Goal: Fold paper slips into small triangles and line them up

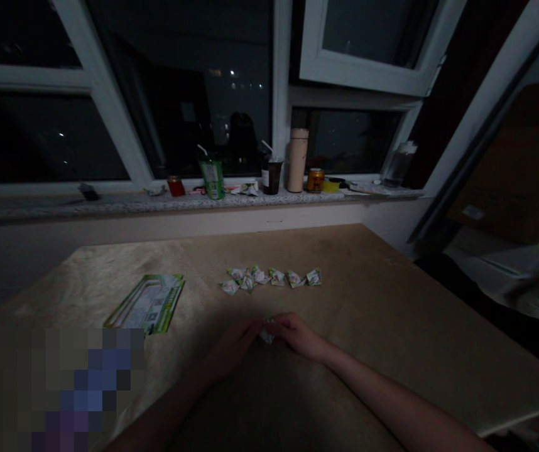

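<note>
Forearms [387, 390], left fingers [252, 326] and right fingers [289, 321] grasping small packet [266, 337], similar packets [276, 277] beyond

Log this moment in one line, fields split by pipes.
left hand: holding small packet | right hand: holding same packet | beyond hands: loose row of similar packets | left side: green-printed bag

"What's near, operator?"
"I have my left hand [237, 342] and right hand [298, 334] pinching a small packet [266, 336]."
"Beyond?"
"I see a ragged row of packets [277, 277], a green-and-white bag [159, 306] to its left."
</note>
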`<state>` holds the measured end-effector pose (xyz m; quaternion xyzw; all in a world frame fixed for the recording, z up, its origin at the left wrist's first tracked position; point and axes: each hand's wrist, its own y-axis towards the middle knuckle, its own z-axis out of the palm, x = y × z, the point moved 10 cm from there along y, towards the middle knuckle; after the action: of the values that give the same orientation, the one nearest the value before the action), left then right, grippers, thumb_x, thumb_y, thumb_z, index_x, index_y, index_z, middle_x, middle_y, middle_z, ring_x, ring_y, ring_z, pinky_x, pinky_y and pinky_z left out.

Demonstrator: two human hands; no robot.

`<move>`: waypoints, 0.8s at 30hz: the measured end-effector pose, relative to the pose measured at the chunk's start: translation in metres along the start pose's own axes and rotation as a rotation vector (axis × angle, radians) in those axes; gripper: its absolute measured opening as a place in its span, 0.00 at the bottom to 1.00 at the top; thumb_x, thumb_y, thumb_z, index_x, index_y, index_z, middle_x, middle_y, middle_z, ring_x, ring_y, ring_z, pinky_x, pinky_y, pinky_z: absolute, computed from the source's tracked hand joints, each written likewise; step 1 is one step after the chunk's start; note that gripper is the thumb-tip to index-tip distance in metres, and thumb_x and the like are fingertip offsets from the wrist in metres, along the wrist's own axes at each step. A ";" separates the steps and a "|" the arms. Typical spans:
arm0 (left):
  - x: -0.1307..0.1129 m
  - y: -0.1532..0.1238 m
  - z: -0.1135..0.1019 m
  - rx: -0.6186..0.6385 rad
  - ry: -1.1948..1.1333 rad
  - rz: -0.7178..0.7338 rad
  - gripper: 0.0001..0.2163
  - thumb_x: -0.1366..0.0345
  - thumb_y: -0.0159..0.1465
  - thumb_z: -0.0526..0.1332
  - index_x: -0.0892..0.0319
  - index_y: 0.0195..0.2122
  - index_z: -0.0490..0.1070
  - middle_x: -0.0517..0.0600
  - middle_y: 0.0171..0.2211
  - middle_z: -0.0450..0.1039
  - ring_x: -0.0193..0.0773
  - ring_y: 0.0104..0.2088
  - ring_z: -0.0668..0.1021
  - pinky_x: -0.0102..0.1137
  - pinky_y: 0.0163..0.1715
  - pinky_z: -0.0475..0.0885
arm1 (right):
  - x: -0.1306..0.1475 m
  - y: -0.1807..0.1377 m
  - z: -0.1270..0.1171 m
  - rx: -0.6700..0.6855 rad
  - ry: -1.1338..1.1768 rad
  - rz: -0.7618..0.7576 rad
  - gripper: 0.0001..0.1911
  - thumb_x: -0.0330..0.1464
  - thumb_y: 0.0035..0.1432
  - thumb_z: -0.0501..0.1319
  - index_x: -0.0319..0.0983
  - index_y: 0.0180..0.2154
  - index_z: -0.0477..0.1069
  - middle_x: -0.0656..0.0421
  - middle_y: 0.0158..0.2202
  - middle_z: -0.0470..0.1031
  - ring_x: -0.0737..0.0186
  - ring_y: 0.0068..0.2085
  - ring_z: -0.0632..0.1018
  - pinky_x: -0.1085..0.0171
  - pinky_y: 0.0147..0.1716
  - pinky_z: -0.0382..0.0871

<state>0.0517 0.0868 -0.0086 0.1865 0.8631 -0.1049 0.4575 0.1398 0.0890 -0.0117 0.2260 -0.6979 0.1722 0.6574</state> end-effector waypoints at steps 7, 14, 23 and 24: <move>0.001 0.004 -0.006 -0.062 0.010 -0.030 0.20 0.49 0.65 0.45 0.57 0.26 0.66 0.46 0.24 0.67 0.40 0.28 0.70 0.30 0.31 0.65 | -0.005 -0.003 0.012 0.085 -0.085 0.027 0.29 0.56 0.51 0.58 0.36 0.21 0.67 0.64 0.18 0.62 0.71 0.21 0.61 0.69 0.20 0.53; -0.009 0.004 -0.010 -0.074 -0.054 -0.006 0.17 0.51 0.60 0.52 0.58 0.35 0.71 0.48 0.33 0.74 0.42 0.36 0.74 0.30 0.38 0.67 | -0.006 -0.002 0.010 0.092 0.001 0.024 0.28 0.55 0.51 0.60 0.35 0.21 0.70 0.64 0.17 0.63 0.71 0.20 0.62 0.70 0.21 0.55; 0.002 0.005 -0.014 -0.110 -0.041 -0.077 0.16 0.53 0.57 0.55 0.59 0.27 0.77 0.48 0.25 0.76 0.43 0.31 0.76 0.30 0.32 0.67 | -0.002 -0.005 0.006 0.057 -0.173 -0.019 0.27 0.52 0.55 0.57 0.37 0.17 0.65 0.65 0.16 0.56 0.72 0.20 0.56 0.69 0.19 0.49; 0.003 0.005 -0.014 -0.113 -0.037 -0.077 0.17 0.53 0.57 0.55 0.59 0.27 0.77 0.48 0.25 0.76 0.43 0.31 0.76 0.30 0.31 0.67 | -0.001 -0.006 0.006 0.056 -0.181 -0.023 0.27 0.52 0.55 0.57 0.37 0.17 0.64 0.65 0.16 0.55 0.72 0.20 0.56 0.69 0.19 0.48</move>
<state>0.0419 0.0972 -0.0036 0.1252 0.8655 -0.0771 0.4789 0.1381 0.0814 -0.0132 0.2670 -0.7467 0.1630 0.5870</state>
